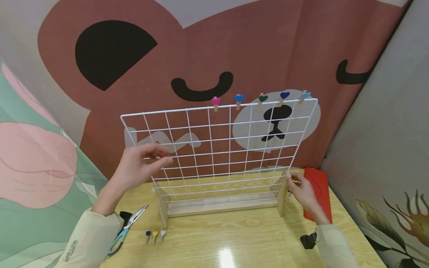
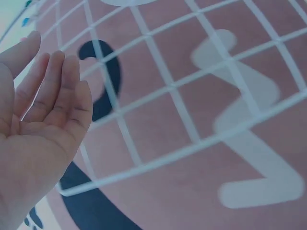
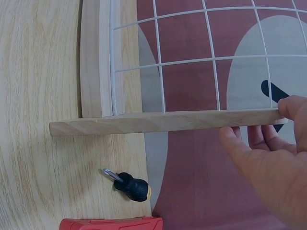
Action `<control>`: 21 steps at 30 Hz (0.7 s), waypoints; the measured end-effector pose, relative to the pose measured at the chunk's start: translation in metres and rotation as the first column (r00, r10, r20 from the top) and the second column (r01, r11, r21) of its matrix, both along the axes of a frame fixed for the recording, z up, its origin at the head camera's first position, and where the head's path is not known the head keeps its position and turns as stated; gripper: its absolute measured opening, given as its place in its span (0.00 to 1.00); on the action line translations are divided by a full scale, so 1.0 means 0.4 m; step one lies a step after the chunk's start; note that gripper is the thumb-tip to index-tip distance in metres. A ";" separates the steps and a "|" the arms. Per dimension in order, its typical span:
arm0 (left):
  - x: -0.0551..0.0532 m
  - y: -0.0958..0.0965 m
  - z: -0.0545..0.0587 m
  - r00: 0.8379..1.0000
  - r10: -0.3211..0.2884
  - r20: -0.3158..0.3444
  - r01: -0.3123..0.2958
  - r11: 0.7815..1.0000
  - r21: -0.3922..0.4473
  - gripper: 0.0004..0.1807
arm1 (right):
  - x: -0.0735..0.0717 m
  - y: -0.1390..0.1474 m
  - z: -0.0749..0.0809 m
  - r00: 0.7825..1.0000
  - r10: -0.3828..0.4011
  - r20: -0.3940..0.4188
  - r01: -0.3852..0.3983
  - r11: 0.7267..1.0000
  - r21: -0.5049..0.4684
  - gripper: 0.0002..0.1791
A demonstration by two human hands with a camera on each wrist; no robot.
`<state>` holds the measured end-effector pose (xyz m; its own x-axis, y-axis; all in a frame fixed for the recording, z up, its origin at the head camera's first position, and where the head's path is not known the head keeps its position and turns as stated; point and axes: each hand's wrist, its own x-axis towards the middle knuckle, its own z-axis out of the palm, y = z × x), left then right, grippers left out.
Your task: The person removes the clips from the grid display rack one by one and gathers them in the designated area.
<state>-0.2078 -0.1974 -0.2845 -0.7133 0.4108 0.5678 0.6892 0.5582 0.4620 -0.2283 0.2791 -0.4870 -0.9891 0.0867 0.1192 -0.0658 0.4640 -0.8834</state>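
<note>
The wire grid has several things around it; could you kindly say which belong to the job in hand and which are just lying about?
Likely part of the job:
white wire grid
wooden stand, held by the right hand
five heart clips along the top
three loose heart clips

Seemingly just lying about:
scissors
screwdriver
red case

grid (image 1: pixel 229 139): smooth metal | side post (image 3: pixel 163 122): matt wood | tabletop (image 1: pixel 254 234): glossy
</note>
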 end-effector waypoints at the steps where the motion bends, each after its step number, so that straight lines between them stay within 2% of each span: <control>1: -0.003 0.010 0.014 1.000 -0.007 -0.009 0.007 1.000 0.007 0.08 | -0.001 0.000 -0.001 1.000 0.001 0.002 -0.001 1.000 -0.001 0.27; 5: -0.015 0.051 0.070 0.999 -0.033 -0.040 0.033 0.999 0.001 0.09 | -0.004 0.003 -0.005 1.000 -0.003 0.010 0.003 1.000 -0.001 0.27; 11: -0.034 0.106 0.142 0.995 -0.035 -0.093 0.035 0.999 -0.002 0.09 | -0.010 0.006 -0.007 1.000 -0.010 0.012 0.010 1.000 -0.005 0.26; 17: -0.058 0.152 0.197 0.996 -0.043 -0.082 0.046 0.998 0.037 0.08 | -0.010 -0.001 0.002 1.000 -0.013 0.001 0.013 1.000 -0.003 0.26; 21: -0.077 0.178 0.228 0.997 -0.025 -0.078 0.026 0.999 0.022 0.08 | -0.008 -0.006 -0.001 1.000 -0.011 -0.003 0.011 1.000 -0.009 0.26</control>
<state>-0.2386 -0.1263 -0.1935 -0.6561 0.4145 0.6307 0.7374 0.5298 0.4189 -0.2315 0.2767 -0.4874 -0.9877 0.0985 0.1217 -0.0638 0.4569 -0.8872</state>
